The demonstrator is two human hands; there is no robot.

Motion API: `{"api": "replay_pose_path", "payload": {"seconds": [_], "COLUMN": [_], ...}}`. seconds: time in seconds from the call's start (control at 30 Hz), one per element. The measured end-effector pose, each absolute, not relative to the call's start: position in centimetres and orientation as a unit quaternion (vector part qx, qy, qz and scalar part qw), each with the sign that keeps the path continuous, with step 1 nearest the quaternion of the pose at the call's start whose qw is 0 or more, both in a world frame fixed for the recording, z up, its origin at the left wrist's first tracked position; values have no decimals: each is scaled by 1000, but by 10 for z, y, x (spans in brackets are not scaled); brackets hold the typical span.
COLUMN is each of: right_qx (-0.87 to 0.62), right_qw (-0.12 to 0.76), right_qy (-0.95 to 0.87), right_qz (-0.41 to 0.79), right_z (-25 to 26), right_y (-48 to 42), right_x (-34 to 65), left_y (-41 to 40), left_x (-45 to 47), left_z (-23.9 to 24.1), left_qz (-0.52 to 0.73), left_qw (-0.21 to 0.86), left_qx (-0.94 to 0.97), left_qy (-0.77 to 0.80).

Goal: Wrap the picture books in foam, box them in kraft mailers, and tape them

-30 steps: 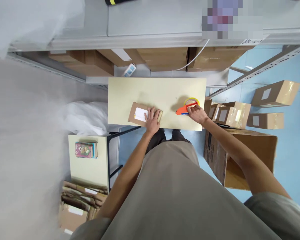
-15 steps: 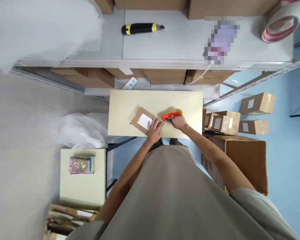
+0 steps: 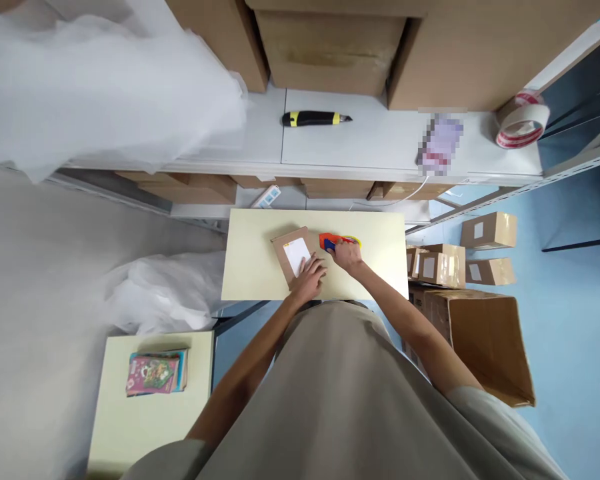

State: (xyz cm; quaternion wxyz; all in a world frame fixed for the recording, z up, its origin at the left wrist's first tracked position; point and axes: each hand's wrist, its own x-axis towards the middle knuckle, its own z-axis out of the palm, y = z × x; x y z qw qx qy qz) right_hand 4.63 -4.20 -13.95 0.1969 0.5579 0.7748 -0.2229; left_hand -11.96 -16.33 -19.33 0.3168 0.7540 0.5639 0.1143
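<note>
A flat brown cardboard package (image 3: 282, 251) with a white label (image 3: 296, 255) lies tilted on the cream table. My left hand (image 3: 309, 279) rests over its lower right edge, fingers stretched out, some on the label. Just right of the package, my right hand (image 3: 347, 255) is wrapped round an orange tape dispenser (image 3: 326, 239) with a blue part and a yellow-rimmed roll partly behind the hand. A gap of bare table shows between dispenser and package.
The small table (image 3: 250, 230) stands against a grey shelf (image 3: 380, 143) bearing a utility knife (image 3: 316, 119), a blurred phone and a tape roll (image 3: 523, 127). Books (image 3: 153, 373) lie on a side table at left. An open carton (image 3: 485, 340) and smaller boxes stand at right.
The package has turned to a steeper slant. The tape dispenser has come away from the package's edge with my right hand. The head view has shifted, showing more of the shelf.
</note>
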Motion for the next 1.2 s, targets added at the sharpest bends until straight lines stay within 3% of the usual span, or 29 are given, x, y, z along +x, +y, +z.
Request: {"api": "replay_pose_path", "payload": {"seconds": [0.2,0.47,0.77,1.03,1.2], "right_qx": [642,699,616,504,501], "right_qw": [138,46,-141,-107,-136], "right_qy": [715,679,768,857,855], "right_qz": [-240,-221,-103,-9,4], "right_z": [-94,-19,53,38,25], "right_y": [-58,-61,22,133,155], "right_x": [76,93,105,120,132], "left_y": [-135,-61,19,51,32], "left_x": [-129,-117,-84,-68,-77], "left_z": [-163,-60,32,53,19], "left_qz": [290,464,554,566,539], "left_qw": [384,368,267,233,255], "left_qx": [648,654,684,665,659], "left_qy": [591,471,393,429,459]}}
